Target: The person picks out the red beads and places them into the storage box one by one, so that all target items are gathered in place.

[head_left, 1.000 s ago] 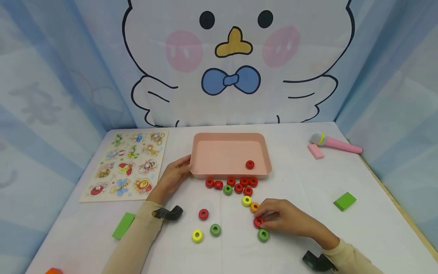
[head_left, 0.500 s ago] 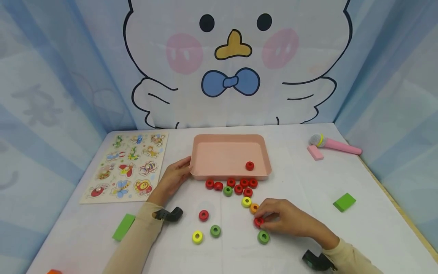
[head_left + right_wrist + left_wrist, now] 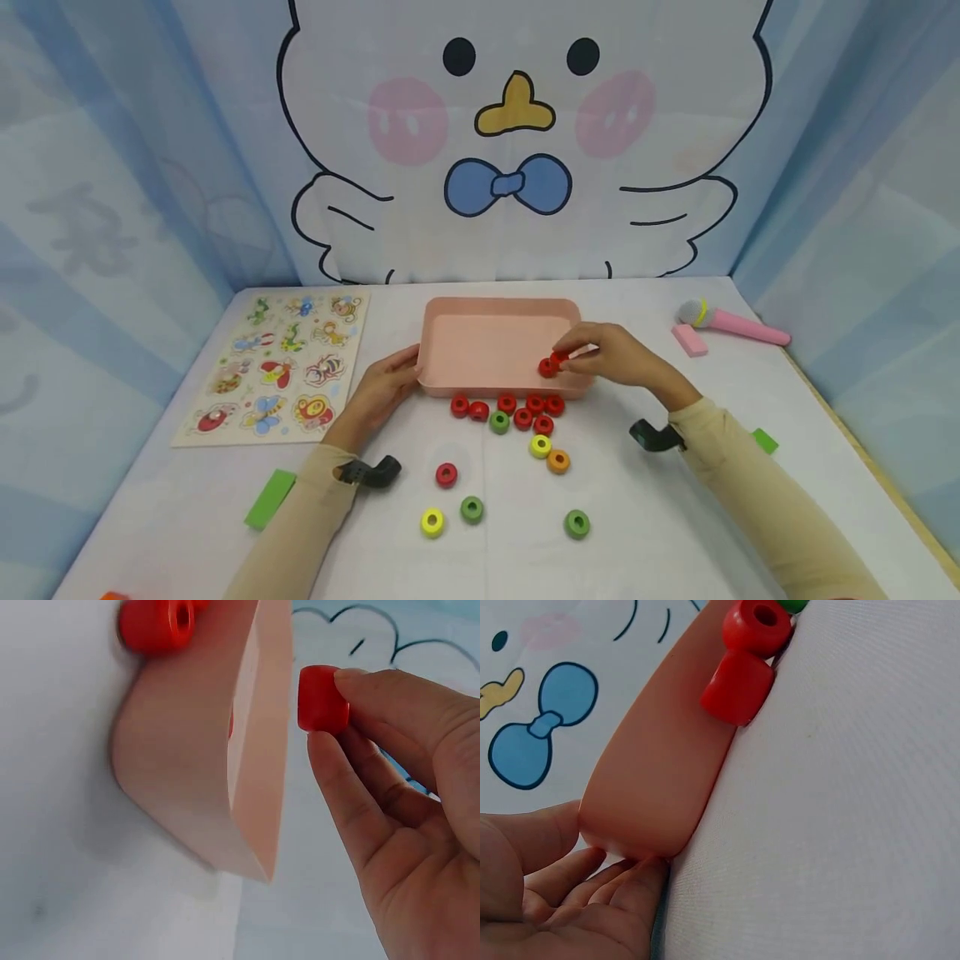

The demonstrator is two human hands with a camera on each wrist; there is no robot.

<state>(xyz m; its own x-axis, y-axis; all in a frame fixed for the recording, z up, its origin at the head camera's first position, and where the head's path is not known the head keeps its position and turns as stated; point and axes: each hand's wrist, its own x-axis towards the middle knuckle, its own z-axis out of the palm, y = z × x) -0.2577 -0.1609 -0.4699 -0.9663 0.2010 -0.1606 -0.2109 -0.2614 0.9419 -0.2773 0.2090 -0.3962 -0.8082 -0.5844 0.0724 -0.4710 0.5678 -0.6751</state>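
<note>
My left hand (image 3: 380, 392) grips the left end of the pink tray (image 3: 480, 304). In the left wrist view its thumb lies at the rim and the fingertips are against the lower wall. My right hand (image 3: 617, 357) is over the tray's right part, pinching a red bead (image 3: 322, 699) between thumb and fingers. Just below that bead in the head view, another red bead (image 3: 547, 368) lies in the tray. Several red beads and a green bead (image 3: 499, 422) line the tray's front. Nearer are a yellow bead (image 3: 540, 446) and an orange bead (image 3: 558, 462).
More loose beads lie in front, among them a green bead (image 3: 577, 524) and a yellow bead (image 3: 432, 523). A sticker-like animal board (image 3: 277, 367) is at left. Green blocks (image 3: 270, 500) flank both arms. A toy microphone (image 3: 738, 323) and pink block (image 3: 689, 340) are back right.
My right hand has lifted a red bead from beside the orange and green ones and carried it forward over the tray. The left hand has stayed at the tray's end.
</note>
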